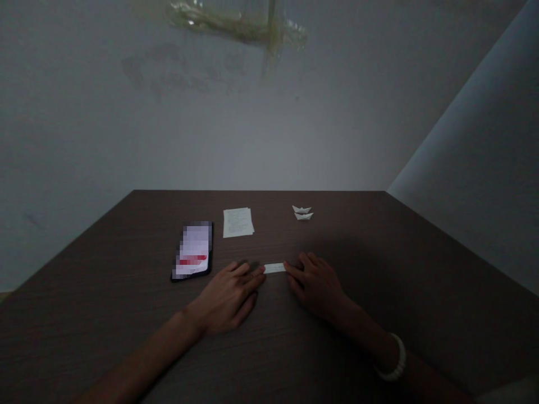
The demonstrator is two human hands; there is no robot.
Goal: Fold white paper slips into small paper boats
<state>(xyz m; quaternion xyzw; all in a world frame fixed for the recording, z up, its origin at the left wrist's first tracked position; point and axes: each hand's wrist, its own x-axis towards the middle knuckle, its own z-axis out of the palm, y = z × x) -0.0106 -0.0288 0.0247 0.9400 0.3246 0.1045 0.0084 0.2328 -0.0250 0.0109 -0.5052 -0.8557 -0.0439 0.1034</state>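
Note:
A narrow strip of folded white paper (274, 268) with faint printed lines lies flat on the table between my two hands. My left hand (231, 294) rests palm down, its fingers stretched toward the strip, with fingertips touching the left end. The thumb of that hand is spread away, below the paper. From the other side, my right hand (315, 283) presses an extended fingertip on the right end of the strip, its other fingers apart. Whether either hand has a fingertip under the paper cannot be seen.
Beyond my left hand lies a small stack of printed paper squares (238, 223). A phone (194, 249) with a lit, blurred screen is to its left. Two small folded paper boats (303, 213) sit farther back on the right. The dark wooden table (126, 269) meets a stained wall (269, 123).

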